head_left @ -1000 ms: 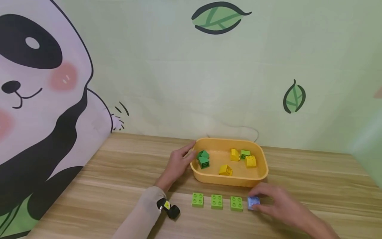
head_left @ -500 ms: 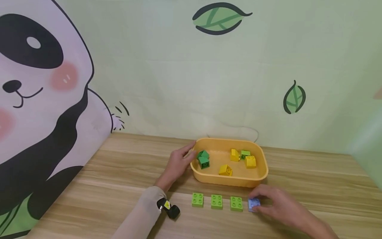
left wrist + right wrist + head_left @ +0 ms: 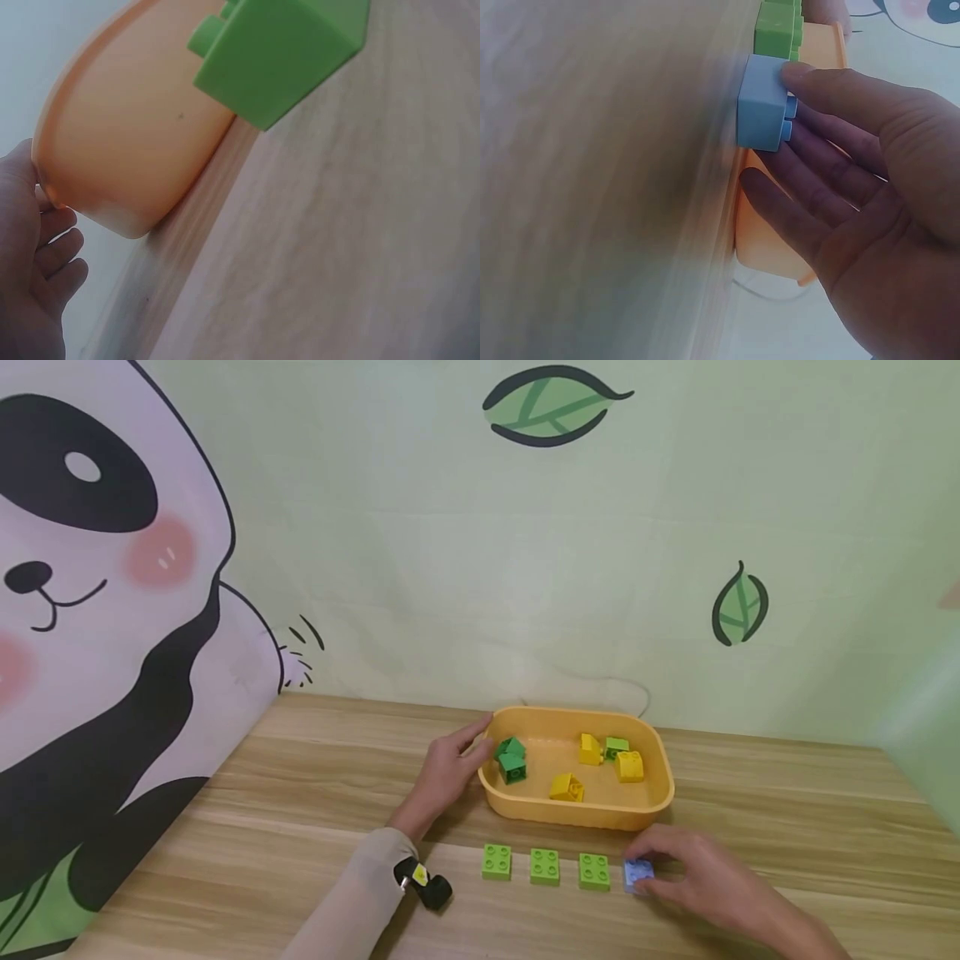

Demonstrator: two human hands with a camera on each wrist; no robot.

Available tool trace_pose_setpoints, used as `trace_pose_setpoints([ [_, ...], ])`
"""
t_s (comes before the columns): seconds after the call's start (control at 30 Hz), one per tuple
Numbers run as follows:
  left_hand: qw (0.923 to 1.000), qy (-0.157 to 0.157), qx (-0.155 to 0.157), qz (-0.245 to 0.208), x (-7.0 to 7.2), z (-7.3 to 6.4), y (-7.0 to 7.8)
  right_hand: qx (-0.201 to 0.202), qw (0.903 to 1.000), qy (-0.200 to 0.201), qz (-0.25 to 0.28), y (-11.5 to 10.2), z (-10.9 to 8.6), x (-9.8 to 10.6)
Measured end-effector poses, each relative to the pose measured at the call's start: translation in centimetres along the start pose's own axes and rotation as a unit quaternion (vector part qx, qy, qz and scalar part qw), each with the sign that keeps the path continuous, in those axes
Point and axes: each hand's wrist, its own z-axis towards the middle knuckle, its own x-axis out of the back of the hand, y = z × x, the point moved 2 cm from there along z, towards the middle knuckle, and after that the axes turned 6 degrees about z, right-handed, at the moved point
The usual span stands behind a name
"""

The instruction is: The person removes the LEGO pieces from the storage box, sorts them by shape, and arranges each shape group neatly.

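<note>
Brick [image 3: 635,873], blue, shifted slightly toward six o'clock, seemingly aligning with green bricks [image 3: 544,867] at nine; right hand [image 3: 701,870] pinches it, left hand [image 3: 448,768] grips tray [image 3: 577,812] at nine.

One orange tray [image 3: 577,814]; clock read from its centre. Inside: two dark green bricks [image 3: 513,768] at 9 o'clock, three yellow bricks [image 3: 630,767] at 1, 3 and 7, one light green brick [image 3: 616,748] at 2. Outside: three loose light green bricks [image 3: 544,867] around 6–7, one blue brick [image 3: 635,870] at 5. Ten in all. One left hand [image 3: 446,768] at 9, one right hand [image 3: 701,868] at 4. Two printed leaves [image 3: 558,408], 12 and 1–2. One printed panda [image 3: 105,585], 10. One black wrist device [image 3: 432,890], 8.
</note>
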Motion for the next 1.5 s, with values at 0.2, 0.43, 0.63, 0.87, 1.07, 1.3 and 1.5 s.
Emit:
trace_pose_setpoints([
  [0.2,1.0,0.0,-0.002,-0.002,0.0,0.0,0.1,0.011,0.9999,-0.002,0.001,0.0,-0.1,0.0],
  [0.43,1.0,0.0,-0.002,-0.008,0.0,0.0,0.0,0.009,0.9999,-0.007,0.012,0.0,-0.1,0.0],
  [0.63,0.9999,-0.001,-0.003,-0.013,0.0,0.0,-0.1,-0.002,0.9996,-0.009,0.028,-0.1,-0.1,0.2],
  [0.87,0.9999,-0.004,-0.001,-0.009,0.1,0.0,0.1,-0.034,0.9975,-0.012,0.061,-0.3,-0.2,0.7],
  [1.07,1.0,-0.006,-0.003,-0.007,0.1,0.0,0.1,-0.023,0.9983,-0.002,0.054,-0.4,-0.3,1.0],
  [1.3,0.9999,-0.008,0.003,-0.008,0.1,-0.1,0.1,0.007,0.9992,0.02,0.035,-1.3,-0.3,1.5],
  [1.5,0.9999,-0.005,-0.001,-0.01,0.1,0.0,0.2,0.049,0.9963,0.07,0.005,-2.5,0.0,2.3],
])
